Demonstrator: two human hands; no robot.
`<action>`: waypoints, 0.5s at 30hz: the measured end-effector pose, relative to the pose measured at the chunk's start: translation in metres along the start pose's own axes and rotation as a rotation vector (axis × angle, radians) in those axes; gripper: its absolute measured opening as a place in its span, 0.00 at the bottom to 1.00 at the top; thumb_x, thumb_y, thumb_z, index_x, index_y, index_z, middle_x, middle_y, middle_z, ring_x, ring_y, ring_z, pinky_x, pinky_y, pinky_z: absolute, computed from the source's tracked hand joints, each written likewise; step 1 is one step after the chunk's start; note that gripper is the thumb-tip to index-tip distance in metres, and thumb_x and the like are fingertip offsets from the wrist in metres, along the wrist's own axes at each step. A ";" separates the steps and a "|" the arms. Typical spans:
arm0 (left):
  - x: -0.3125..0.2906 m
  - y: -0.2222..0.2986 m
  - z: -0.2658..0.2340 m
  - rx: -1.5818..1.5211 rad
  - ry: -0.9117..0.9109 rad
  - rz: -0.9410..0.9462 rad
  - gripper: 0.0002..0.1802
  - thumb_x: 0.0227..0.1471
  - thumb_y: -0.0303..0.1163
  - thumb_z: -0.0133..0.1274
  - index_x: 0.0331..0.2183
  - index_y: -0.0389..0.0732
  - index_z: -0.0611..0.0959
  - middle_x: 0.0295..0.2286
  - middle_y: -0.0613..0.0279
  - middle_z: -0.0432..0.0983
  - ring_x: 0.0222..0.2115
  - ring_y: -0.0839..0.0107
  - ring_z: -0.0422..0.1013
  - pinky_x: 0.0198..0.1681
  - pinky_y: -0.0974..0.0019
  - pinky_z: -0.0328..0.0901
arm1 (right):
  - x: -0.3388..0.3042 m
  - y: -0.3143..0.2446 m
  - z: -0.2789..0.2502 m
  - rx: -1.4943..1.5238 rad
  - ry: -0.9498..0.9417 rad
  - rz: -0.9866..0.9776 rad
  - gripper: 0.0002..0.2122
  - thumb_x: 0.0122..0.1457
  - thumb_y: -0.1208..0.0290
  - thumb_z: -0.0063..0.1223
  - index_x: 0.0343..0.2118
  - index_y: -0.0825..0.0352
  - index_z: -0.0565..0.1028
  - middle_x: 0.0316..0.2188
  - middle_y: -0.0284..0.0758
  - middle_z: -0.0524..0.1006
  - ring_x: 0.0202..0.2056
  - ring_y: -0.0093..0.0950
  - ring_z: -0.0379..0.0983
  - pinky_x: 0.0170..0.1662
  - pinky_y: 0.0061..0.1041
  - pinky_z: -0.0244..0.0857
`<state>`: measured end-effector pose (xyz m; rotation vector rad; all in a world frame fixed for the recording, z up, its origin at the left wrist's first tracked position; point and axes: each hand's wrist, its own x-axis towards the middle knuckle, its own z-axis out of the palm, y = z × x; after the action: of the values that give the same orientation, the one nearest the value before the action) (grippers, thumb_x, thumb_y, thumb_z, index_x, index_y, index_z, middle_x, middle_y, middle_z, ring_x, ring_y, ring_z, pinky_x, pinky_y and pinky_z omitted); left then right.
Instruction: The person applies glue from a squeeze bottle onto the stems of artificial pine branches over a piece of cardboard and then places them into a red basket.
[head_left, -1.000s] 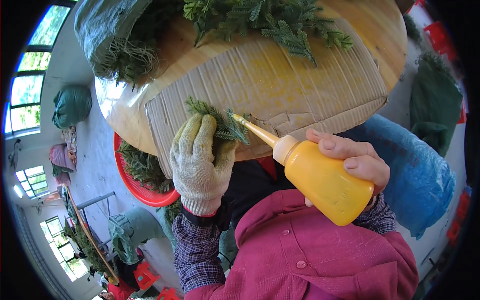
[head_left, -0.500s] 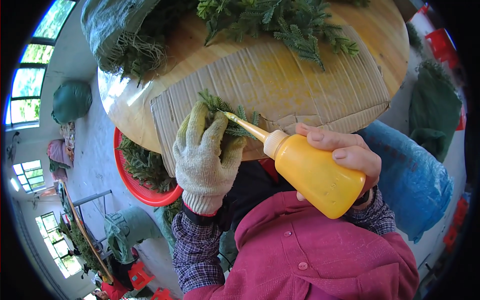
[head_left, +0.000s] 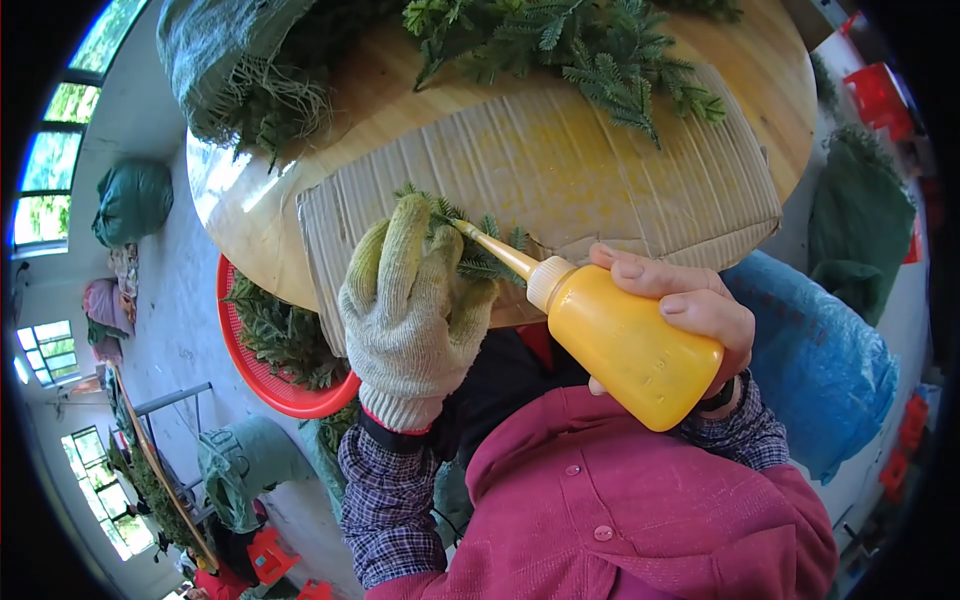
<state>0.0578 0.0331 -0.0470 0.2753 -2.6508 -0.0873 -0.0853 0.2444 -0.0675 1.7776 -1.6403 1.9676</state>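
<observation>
Evidently close two-handed work, held just above the near part of the table. Left hand (head_left: 412, 290), in a pale knitted glove, pinches a small green sprig (head_left: 482, 266); fingers curl in front of it, so the exact grip is hidden. Right hand (head_left: 705, 310), bare, is wrapped round a squeeze bottle (head_left: 635, 345) of yellow stuff. How hard it presses, I cannot tell.

Bottle lies slanted, nozzle (head_left: 500, 250) pointing up and left at the sprig, probably so the fine tip can be aimed; whether it touches needles or glove is too small to judge. Glove fingers are stained yellowish, which may explain covering that hand. Corrugated cardboard (head_left: 400, 185) under the work bears yellow smears, likely there to spare the wooden table (head_left: 245, 250).

Edges: cardboard's near left corner seems to overhang the table rim. Right hand and bottle sit mostly off the near side, above the lap, elbow room good. A wide stretch of cardboard runs from the sprig to the greenery (head_left: 610, 70) at the far side. Netted sack (head_left: 220, 65) bounds the far left; red basket (head_left: 305, 407) with more sprigs crowds below, near the left wrist.
</observation>
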 end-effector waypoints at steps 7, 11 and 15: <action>0.001 -0.002 0.001 -0.024 -0.031 -0.005 0.29 0.40 0.39 0.69 0.47 0.41 0.85 0.58 0.49 0.70 0.56 0.48 0.68 0.58 0.50 0.63 | 0.001 0.000 0.003 -0.005 0.034 0.007 0.36 0.45 0.72 0.79 0.53 0.66 0.63 0.49 0.56 0.75 0.50 0.49 0.78 0.53 0.58 0.73; -0.003 0.002 0.005 -0.011 0.002 -0.064 0.29 0.41 0.39 0.69 0.48 0.42 0.84 0.57 0.48 0.72 0.55 0.48 0.69 0.58 0.50 0.63 | 0.002 0.002 0.006 0.021 0.098 -0.013 0.30 0.49 0.73 0.76 0.50 0.70 0.66 0.48 0.58 0.77 0.50 0.51 0.79 0.53 0.55 0.75; -0.005 0.003 0.006 -0.021 -0.011 -0.084 0.30 0.42 0.39 0.68 0.49 0.42 0.83 0.55 0.48 0.73 0.54 0.48 0.70 0.58 0.50 0.63 | 0.003 0.003 0.005 0.019 0.095 -0.016 0.30 0.49 0.73 0.76 0.50 0.70 0.66 0.48 0.58 0.77 0.50 0.51 0.79 0.53 0.55 0.75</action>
<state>0.0587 0.0373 -0.0542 0.3797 -2.6476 -0.1440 -0.0848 0.2380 -0.0676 1.6697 -1.5802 2.0330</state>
